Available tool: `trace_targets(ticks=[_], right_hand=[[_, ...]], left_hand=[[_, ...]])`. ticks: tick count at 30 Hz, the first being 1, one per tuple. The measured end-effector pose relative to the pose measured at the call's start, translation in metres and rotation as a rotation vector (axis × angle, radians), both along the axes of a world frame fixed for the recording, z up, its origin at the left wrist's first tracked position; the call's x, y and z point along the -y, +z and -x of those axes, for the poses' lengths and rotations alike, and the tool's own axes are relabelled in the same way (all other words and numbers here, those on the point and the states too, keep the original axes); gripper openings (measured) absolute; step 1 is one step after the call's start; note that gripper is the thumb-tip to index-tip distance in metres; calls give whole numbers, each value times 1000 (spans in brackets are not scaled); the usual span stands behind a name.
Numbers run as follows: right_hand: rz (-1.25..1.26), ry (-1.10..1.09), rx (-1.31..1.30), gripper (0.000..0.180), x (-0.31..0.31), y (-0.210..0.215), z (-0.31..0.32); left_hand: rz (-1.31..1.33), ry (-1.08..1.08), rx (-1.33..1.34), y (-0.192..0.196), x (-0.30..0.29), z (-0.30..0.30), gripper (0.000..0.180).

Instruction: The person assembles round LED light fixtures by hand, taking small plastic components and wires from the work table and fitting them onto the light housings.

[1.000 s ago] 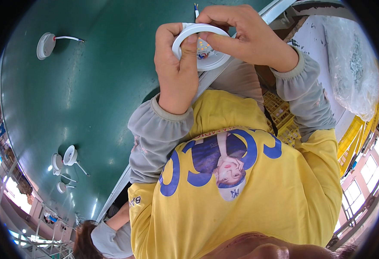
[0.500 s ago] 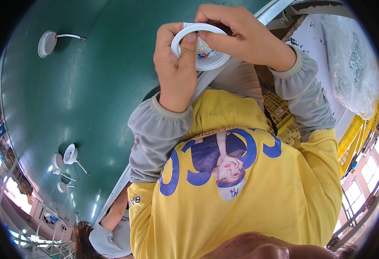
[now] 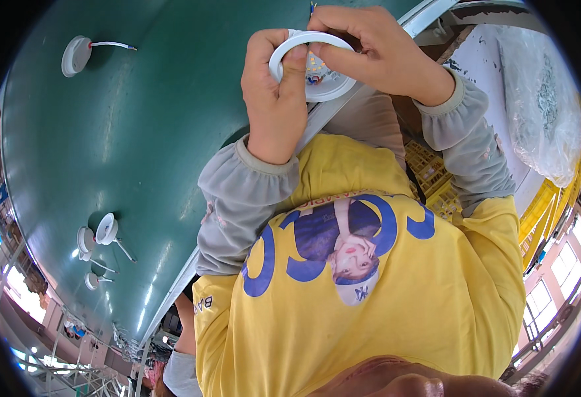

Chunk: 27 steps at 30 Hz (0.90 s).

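Green worktop gleams on a workshop floor as two bare hands hold a round white lamp above its metal edge.

Left hand grips the near side of the rim, thumb inside, fingers wrapped behind; right hand pinches the far edge between thumb and forefinger, its remaining fingertips hidden. Apparently light and stiff, the smooth housing could slip under a loose hold. Its exposed board and thin wire ends look the most fragile, making the outer rim the safer grip. Similar lamps lie well apart to the left, including one with a white lead.
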State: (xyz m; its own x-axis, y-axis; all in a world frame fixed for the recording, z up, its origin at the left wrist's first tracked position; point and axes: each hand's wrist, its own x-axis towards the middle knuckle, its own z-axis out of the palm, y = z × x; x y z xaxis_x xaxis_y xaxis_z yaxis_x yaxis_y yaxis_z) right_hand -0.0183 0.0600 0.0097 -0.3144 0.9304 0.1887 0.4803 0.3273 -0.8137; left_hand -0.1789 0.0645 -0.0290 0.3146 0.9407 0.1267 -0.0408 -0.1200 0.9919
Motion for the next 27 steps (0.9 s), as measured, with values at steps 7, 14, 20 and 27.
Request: trace_targets(ticks=[7, 14, 20, 27], right_hand=[[39, -46, -8, 19, 2, 3, 3], [61, -64, 44, 20, 3, 6, 5], [97, -99, 31, 20, 3, 5, 8], [95, -84, 6, 19, 5, 3, 10]], left_hand=[[8, -3, -7, 0, 2, 1, 21], [-105, 75, -82, -6, 5, 1, 21], [-107, 70, -64, -4, 6, 3, 22], [-95, 60, -66, -1, 9, 6, 22]])
